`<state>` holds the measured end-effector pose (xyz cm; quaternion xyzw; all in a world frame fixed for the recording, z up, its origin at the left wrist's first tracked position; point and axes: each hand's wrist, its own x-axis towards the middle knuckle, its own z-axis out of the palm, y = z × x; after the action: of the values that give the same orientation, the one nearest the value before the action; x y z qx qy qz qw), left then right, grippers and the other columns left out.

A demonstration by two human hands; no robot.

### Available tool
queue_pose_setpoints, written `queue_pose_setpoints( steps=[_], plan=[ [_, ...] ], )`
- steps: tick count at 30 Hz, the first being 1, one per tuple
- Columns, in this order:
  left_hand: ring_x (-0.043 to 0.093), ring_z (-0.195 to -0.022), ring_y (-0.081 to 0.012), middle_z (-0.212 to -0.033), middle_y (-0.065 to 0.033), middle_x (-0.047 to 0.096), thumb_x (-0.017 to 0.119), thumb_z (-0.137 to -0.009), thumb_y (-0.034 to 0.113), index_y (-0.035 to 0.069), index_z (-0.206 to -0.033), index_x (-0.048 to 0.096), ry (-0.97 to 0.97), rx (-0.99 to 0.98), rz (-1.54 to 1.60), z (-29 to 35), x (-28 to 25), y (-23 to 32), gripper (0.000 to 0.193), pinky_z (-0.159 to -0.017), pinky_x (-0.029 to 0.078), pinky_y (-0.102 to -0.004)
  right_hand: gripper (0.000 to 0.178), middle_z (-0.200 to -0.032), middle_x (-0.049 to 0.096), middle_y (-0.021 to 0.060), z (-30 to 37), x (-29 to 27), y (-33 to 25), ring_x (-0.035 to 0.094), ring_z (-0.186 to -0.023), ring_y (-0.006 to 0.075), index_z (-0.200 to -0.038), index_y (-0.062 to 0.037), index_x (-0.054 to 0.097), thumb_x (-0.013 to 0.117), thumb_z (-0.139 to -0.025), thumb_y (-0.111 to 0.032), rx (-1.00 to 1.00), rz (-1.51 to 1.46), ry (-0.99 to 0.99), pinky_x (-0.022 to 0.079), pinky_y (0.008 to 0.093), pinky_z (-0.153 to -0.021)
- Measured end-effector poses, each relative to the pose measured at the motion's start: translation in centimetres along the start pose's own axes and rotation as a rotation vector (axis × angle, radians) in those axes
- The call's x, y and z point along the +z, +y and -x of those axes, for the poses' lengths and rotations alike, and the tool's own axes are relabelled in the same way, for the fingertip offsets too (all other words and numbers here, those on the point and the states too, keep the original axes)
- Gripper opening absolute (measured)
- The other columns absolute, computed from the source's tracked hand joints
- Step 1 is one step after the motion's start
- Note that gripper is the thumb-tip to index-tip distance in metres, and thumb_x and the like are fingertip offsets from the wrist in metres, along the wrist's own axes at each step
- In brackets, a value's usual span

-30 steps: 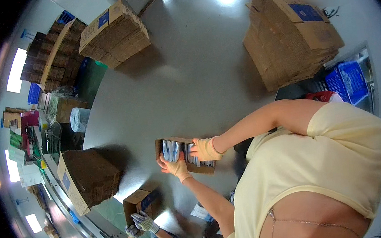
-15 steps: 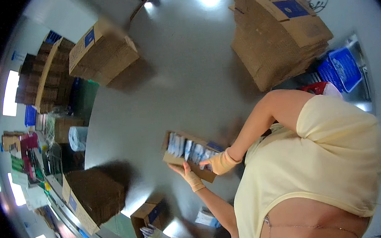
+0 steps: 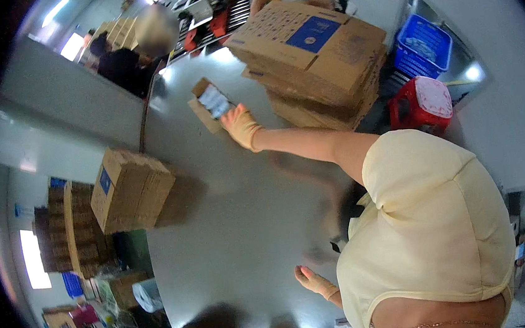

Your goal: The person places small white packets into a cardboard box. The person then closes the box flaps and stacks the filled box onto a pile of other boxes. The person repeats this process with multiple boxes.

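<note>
A small open cardboard box (image 3: 209, 120) packed with several white-and-blue pouches (image 3: 214, 101) lies on the grey table at its far side, left of a carton stack. My right hand (image 3: 242, 127), in a cream half-glove, reaches out to it. The fingers are curled at the box's near end; their exact hold is partly hidden. Lower down, my left hand (image 3: 316, 283), also half-gloved, hovers over the table close to my body. Nothing is in it, and its fingers are loosely bent and apart.
Flattened cartons (image 3: 327, 52) are stacked at the upper right, another carton bundle (image 3: 132, 188) stands on the left. A red stool (image 3: 423, 106) and a blue basket (image 3: 423, 47) are at the right. Beyond the table, a roller conveyor (image 3: 238, 10) runs near other people.
The packed box has gone from in front of me to the table's far side with my right hand. My left hand has let go of it. The view has turned.
</note>
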<state>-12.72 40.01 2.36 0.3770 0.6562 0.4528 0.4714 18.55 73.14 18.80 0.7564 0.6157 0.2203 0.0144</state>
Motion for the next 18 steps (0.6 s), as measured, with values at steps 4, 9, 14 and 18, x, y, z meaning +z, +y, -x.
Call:
queue_pose_setpoints(
  steps=[4,9,14,18],
  plan=[
    [0.048,-0.120,-0.0290,-0.130,-0.0198,0.050,0.048,-0.096,0.027,-0.006,-0.130,0.045,-0.161,0.150,-0.182,-3.1,6.0,9.5,0.047,-0.102,0.037,-0.0378,0.027,-0.077,0.063,0.0100,8.4,-12.1,0.6,0.063,-0.071,0.0264,-0.079,-0.0071,0.058,0.065,-0.075,-0.033,-0.469,-0.558,-0.076,0.047,0.0381,-0.067],
    [0.050,-0.120,-0.0284,-0.130,-0.0188,0.051,0.051,-0.096,0.024,-0.006,-0.130,0.047,-0.373,0.549,-0.159,-4.0,15.7,23.3,0.045,-0.101,0.039,-0.0373,0.017,-0.084,0.063,0.0047,13.3,-21.2,15.1,0.062,-0.080,0.0268,-0.091,-0.0134,0.060,0.062,-0.081,-0.027,-0.234,-0.768,0.487,0.048,0.0416,-0.073],
    [0.050,-0.120,-0.0276,-0.136,-0.0176,0.047,0.053,-0.094,0.020,-0.004,-0.135,0.041,-0.753,0.559,-0.018,-0.2,24.9,34.7,0.049,-0.099,0.042,-0.0362,0.047,-0.105,0.061,0.0113,10.6,-16.8,29.2,0.059,-0.100,0.0290,-0.114,-0.0059,0.057,0.059,-0.086,-0.043,0.638,-0.257,0.012,0.049,0.0424,-0.083],
    [0.048,-0.124,-0.0309,-0.142,-0.0186,0.040,0.059,-0.089,0.018,-0.001,-0.138,0.037,-0.706,0.741,-0.472,0.8,31.8,37.7,0.056,-0.101,0.041,-0.0396,0.053,-0.097,0.062,0.0130,11.8,-11.5,33.4,0.062,-0.092,0.0277,-0.088,-0.0014,0.069,0.061,-0.083,-0.053,0.664,-0.352,-0.195,0.052,0.0425,-0.072]
  ],
)
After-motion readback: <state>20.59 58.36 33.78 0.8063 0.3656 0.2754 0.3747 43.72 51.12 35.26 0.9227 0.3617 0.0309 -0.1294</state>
